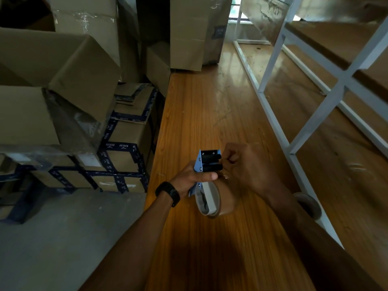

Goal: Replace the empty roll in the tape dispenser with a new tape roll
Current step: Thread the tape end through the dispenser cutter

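Observation:
A blue tape dispenser (206,162) with black rollers and a toothed blade is held above the wooden table (210,114). My left hand (192,178) grips its frame and handle. A brown tape roll (214,199) with a pale core sits mounted on the dispenser, below the rollers. My right hand (247,166) is at the right side of the rollers, fingers pinched there; what it pinches is too small to tell. Another roll (308,204) lies on the table at the right, partly hidden by my right forearm.
Stacked cardboard boxes (63,91) with blue printed tape fill the left side, beside the table's left edge. More boxes (193,32) stand at the table's far end. A white metal shelf frame (315,114) with wooden boards runs along the right. Grey floor lies at lower left.

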The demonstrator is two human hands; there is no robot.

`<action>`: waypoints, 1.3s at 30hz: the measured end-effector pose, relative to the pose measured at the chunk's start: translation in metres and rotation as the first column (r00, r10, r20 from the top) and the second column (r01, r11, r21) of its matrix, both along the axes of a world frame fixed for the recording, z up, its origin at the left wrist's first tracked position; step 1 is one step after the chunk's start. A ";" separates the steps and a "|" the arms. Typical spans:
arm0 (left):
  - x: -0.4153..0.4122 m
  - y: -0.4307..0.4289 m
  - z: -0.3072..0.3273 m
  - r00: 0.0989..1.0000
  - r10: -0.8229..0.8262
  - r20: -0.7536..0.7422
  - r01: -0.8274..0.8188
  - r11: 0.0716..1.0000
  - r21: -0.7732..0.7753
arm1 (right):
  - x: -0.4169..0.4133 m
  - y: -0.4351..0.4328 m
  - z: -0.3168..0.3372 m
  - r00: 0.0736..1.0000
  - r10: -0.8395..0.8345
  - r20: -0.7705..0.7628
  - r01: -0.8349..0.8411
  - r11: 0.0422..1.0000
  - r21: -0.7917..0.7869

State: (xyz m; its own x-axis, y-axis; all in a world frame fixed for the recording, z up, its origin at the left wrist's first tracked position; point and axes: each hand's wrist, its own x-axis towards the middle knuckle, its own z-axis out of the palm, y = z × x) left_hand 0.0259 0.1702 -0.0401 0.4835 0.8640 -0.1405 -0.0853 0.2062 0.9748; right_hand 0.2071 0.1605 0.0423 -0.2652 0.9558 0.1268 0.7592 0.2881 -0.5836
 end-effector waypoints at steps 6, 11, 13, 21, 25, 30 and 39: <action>0.003 0.003 -0.007 0.997 -0.003 -0.077 0.004 1.000 0.014 | -0.007 -0.008 -0.007 0.978 0.052 0.201 -0.067 0.995 0.070; 0.006 0.000 -0.009 0.997 0.013 -0.076 -0.014 1.000 -0.005 | -0.010 -0.012 -0.013 0.991 0.068 0.116 -0.077 0.994 0.082; 0.008 -0.001 -0.009 0.998 0.015 -0.068 -0.015 1.000 0.007 | -0.012 -0.013 -0.011 0.995 0.016 0.103 -0.023 0.998 0.066; 0.011 0.003 -0.002 0.995 0.028 -0.097 -0.021 0.997 0.070 | -0.011 -0.010 -0.013 0.868 -0.263 -0.420 0.208 0.963 -0.172; 0.012 0.004 -0.001 0.996 0.052 -0.073 -0.044 0.994 0.102 | -0.014 -0.008 -0.005 0.776 -0.351 -0.524 0.234 0.932 -0.278; 0.013 0.006 0.002 0.993 0.059 -0.100 -0.045 0.989 0.138 | -0.011 -0.011 -0.004 0.777 -0.344 -0.528 0.207 0.931 -0.302; 0.013 0.005 0.002 0.983 0.139 -0.123 -0.110 0.970 0.216 | -0.011 -0.010 0.004 0.696 -0.391 -0.602 0.146 0.898 -0.415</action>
